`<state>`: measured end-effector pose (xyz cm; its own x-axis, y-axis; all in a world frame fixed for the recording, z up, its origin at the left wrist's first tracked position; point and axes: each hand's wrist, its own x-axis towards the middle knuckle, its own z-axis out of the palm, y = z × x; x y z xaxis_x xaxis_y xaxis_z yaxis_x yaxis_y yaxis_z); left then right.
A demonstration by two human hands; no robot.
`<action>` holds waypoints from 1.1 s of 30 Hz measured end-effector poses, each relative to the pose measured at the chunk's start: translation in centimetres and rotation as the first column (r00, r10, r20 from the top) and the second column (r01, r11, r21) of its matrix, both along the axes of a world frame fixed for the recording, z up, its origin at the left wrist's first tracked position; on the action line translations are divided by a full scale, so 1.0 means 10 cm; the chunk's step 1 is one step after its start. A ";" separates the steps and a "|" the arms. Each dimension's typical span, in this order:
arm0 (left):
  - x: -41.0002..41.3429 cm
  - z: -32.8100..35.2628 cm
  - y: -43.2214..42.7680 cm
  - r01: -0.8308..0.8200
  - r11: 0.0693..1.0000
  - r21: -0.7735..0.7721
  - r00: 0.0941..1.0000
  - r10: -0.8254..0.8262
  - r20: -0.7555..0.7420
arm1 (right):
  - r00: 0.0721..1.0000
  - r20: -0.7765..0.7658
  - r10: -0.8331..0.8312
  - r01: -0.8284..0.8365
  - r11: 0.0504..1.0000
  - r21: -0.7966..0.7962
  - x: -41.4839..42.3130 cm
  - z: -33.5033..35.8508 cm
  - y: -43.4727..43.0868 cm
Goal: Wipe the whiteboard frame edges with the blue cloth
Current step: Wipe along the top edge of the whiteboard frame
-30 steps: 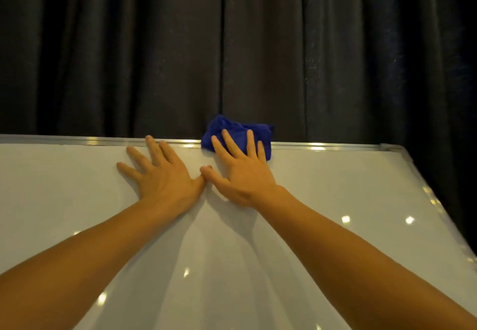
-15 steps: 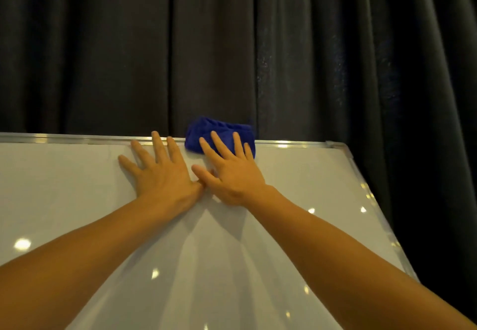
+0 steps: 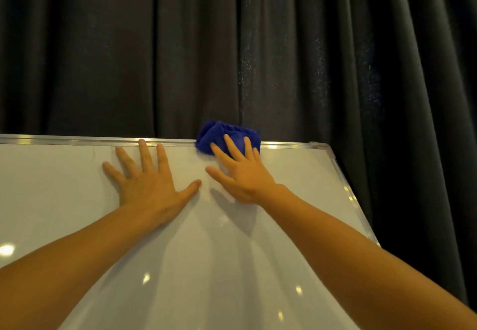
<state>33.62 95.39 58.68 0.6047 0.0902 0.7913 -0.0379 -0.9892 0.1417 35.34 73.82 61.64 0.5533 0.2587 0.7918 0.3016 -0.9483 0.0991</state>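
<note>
Two bare hands lie flat on the whiteboard (image 3: 180, 265), fingers spread, palms down. L hand (image 3: 147, 182) rests on the white surface just below the top frame edge (image 3: 77, 140), middle fingertip touching or nearly touching the metal strip; it grips nothing. R hand (image 3: 242, 174) sits just beside it, fingers splayed and pressing the blue cloth (image 3: 224, 133) against the frame edge; the fingers lie on top of the cloth, not curled round it. Cloth is bunched, straddling the strip, part of it sticking up past the board against the dark curtain (image 3: 232, 45) behind.

Vs 0.5 s ago: the thumbs were touching, now there's a clear gap btw L thumb and R thumb, so the hands have drawn apart. R hand w/ cloth has slid along the top edge toward the board's right corner (image 3: 320, 146); cloth is now well to the right of L fingertips, where before it sat just beside them. L hand keeps its flat pose, fingers a bit wider. Corner and right side rail (image 3: 353, 200) stay in view to the right of the R hand, w/ light glints on them.
</note>
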 end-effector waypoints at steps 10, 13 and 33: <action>-0.05 -0.07 -0.11 0.016 1.000 0.005 1.000 -0.016 -0.010 | 1.000 0.003 -0.018 0.018 0.997 0.073 0.05 0.02 0.13; -0.02 -0.07 -0.16 0.022 1.000 0.010 1.000 -0.022 0.012 | 0.999 0.040 -0.024 0.026 0.999 -0.039 0.07 0.03 -0.17; 0.07 -0.06 -0.70 -0.048 0.994 -0.097 0.999 0.047 -0.015 | 1.000 0.007 -0.006 0.004 0.983 0.184 0.11 0.08 -0.16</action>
